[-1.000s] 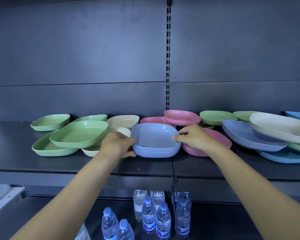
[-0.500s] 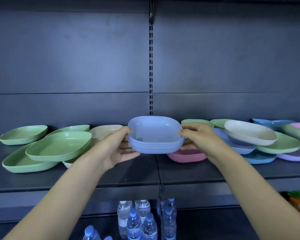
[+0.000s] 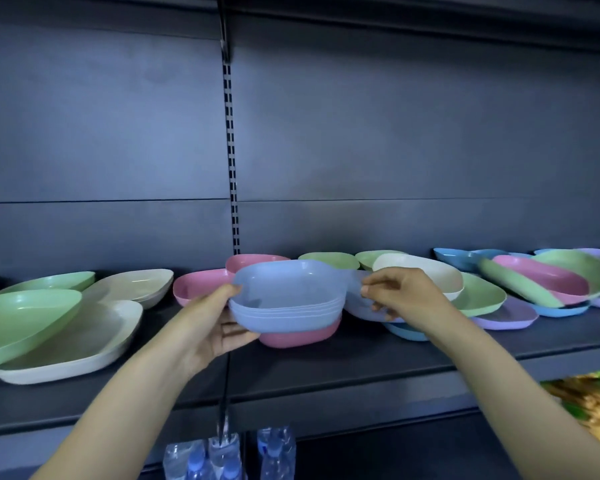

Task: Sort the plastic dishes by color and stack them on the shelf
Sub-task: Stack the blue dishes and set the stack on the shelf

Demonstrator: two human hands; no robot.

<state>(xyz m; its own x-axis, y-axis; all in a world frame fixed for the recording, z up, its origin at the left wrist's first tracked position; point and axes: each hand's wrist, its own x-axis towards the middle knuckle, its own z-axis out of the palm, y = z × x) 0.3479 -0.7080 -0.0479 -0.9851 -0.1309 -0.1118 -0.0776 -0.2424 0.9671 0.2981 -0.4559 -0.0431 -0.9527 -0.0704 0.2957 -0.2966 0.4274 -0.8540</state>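
A stack of several lavender-blue bowls (image 3: 284, 299) hangs just above the dark shelf (image 3: 361, 362), in front of a pink bowl (image 3: 298, 336). My left hand (image 3: 219, 327) grips the stack's left side, thumb on the rim and fingers underneath. A small gap separates my right hand (image 3: 406, 296) from the stack's right edge. Its curled fingers are at the rim of a lavender plate (image 3: 355, 304); whether they grip it is unclear. Green dishes (image 3: 21, 317) and cream dishes (image 3: 77, 344) lie at the left.
To the right, mixed dishes overlap: a cream bowl (image 3: 426, 268), a green plate (image 3: 478, 296), a pink plate (image 3: 541, 278), and blue and lavender ones. More pink bowls (image 3: 201, 285) stand behind the stack. Water bottles (image 3: 222, 459) and a coloured package (image 3: 589, 403) are on the lower level.
The stack was lifted off the shelf and carried right, over the pink bowl. My right hand has come off the stack's right side; the view has swung right.
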